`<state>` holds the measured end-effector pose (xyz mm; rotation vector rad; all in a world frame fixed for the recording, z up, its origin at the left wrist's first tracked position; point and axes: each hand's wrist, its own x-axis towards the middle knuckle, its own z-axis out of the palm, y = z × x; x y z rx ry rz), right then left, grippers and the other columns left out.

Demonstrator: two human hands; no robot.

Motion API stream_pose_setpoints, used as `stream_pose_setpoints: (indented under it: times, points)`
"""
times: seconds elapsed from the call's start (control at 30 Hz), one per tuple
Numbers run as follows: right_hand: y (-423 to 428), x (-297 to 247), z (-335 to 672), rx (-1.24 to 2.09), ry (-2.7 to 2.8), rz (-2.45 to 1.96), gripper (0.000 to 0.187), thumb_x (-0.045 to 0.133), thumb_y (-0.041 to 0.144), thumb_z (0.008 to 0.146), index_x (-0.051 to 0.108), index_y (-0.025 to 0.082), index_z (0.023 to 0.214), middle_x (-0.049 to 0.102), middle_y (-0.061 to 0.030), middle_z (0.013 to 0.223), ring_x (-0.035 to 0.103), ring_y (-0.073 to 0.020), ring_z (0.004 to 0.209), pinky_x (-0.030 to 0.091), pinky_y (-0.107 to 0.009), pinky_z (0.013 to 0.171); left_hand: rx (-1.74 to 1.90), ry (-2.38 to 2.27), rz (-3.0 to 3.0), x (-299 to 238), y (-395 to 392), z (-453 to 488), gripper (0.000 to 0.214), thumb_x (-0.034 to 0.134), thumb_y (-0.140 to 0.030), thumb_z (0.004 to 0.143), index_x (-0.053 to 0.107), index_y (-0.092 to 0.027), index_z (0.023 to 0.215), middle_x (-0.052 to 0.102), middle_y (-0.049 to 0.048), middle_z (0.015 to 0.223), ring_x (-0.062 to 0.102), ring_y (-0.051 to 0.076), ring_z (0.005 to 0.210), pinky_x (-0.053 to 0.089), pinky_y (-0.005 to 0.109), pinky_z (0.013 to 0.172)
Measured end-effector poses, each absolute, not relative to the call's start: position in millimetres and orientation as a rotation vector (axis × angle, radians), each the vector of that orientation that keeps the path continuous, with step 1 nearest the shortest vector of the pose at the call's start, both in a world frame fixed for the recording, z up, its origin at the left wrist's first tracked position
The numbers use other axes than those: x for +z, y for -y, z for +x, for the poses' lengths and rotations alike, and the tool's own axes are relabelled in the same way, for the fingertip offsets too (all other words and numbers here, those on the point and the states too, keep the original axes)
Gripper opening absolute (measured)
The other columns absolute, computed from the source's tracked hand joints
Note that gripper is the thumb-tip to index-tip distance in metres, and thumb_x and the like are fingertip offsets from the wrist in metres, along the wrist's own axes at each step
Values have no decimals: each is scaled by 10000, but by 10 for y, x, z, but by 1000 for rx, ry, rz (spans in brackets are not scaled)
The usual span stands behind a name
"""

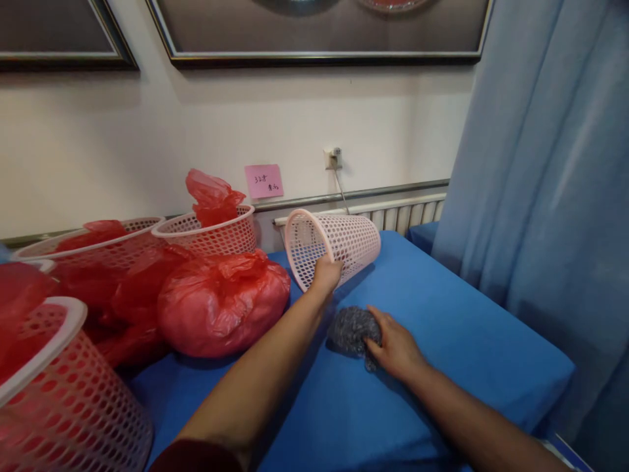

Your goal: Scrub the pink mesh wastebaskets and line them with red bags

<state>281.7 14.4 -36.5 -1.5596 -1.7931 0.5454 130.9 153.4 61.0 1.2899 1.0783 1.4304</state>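
My left hand (327, 272) grips the rim of a light pink perforated plastic wastebasket (351, 236). The basket lies tilted on its side, its mouth facing left towards me, and looks empty inside. In my right hand (396, 344) is a dark grey fuzzy cloth (351, 331), bunched up, with fingers closed around its right side. The cloth is just above or on the blue-covered table (442, 314); I cannot tell which. A gap separates the cloth from the basket.
To the left sits a full red plastic bag (223, 305). Behind it stand a pink basket (211, 229) and a wider basket (98, 246), both with red bags. Another basket (98, 380) is near left. A blue curtain (550, 183) hangs right; a radiator (417, 210) runs along the wall.
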Motion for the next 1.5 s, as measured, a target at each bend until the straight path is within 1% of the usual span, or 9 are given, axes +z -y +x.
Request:
stream_pose_setpoints:
  times: [0.13, 0.27, 0.5, 0.73, 0.93, 1.03, 1.2, 1.33, 1.5]
  points:
    - [-544, -201, 3030, 579, 1096, -1411, 779, 573, 463, 881, 268, 200, 1547, 579, -135, 1379, 610, -271, 1191, 477, -467, 1046, 1355, -1032, 1336, 314, -1182, 840, 337, 787, -280, 591, 771, -124, 889, 787, 110, 938, 719, 287, 942, 536, 435, 947]
    - [-780, 190, 2805, 186, 1153, -1220, 708, 558, 380, 913, 280, 249, 1551, 401, -135, 1523, 404, -288, 1413, 352, -533, 1166, 1357, -1059, 1369, 75, -986, 581, 446, 805, -424, 629, 758, -107, 940, 781, 141, 988, 714, 308, 969, 515, 474, 973]
    - [-674, 299, 1959, -144, 1642, -975, 574, 543, 195, 929, 440, 349, 1472, 146, -92, 1618, 414, -320, 1411, 561, -459, 998, 1465, -1208, 1753, 15, -838, 450, 376, 662, -368, 821, 698, -152, 1127, 748, 103, 1106, 676, 252, 1021, 518, 369, 939]
    - [-904, 66, 2231, -150, 1590, -1000, 541, 535, 136, 888, 532, 296, 1404, 320, -112, 1523, 453, -287, 1373, 515, -458, 1057, 1379, -1283, 1925, -27, -790, 523, 348, 485, -394, 966, 689, -143, 1096, 741, 85, 999, 679, 228, 942, 524, 328, 842]
    - [-1471, -123, 2889, 151, 977, -1408, 535, 561, 331, 877, 551, 181, 1391, 468, -183, 1341, 516, -329, 1271, 427, -573, 1094, 1255, -1298, 2068, -76, -801, 568, 330, 490, -392, 971, 687, -158, 1094, 738, 89, 1000, 689, 250, 992, 530, 352, 871]
    - [-1477, -114, 2903, 157, 991, -1415, 554, 558, 338, 883, 521, 201, 1418, 457, -172, 1351, 511, -322, 1278, 423, -569, 1097, 1225, -1321, 2112, -88, -788, 565, 316, 489, -380, 973, 678, -166, 1109, 740, 91, 1035, 691, 252, 1007, 531, 357, 883]
    - [-968, 63, 2422, -97, 1579, -1001, 561, 538, 190, 901, 487, 326, 1442, 316, -101, 1519, 437, -271, 1379, 472, -463, 1096, 1174, -1231, 2173, -49, -777, 526, 404, 472, -351, 988, 548, -181, 1347, 674, 101, 1287, 648, 238, 1151, 489, 360, 995]
    - [-884, 107, 2392, -123, 1664, -940, 547, 545, 145, 873, 545, 316, 1393, 327, -93, 1513, 461, -257, 1358, 491, -426, 1081, 1086, -1213, 2190, -25, -796, 451, 363, 498, -372, 975, 620, -177, 1255, 705, 93, 1208, 662, 244, 1103, 497, 358, 971]
    - [-1399, -11, 3001, 99, 1177, -1416, 457, 558, 261, 869, 616, 226, 1321, 449, -142, 1394, 522, -301, 1287, 439, -511, 1111, 949, -1285, 2224, -47, -830, 404, 308, 498, -360, 955, 648, -184, 1159, 725, 78, 1047, 671, 245, 1025, 513, 358, 915]
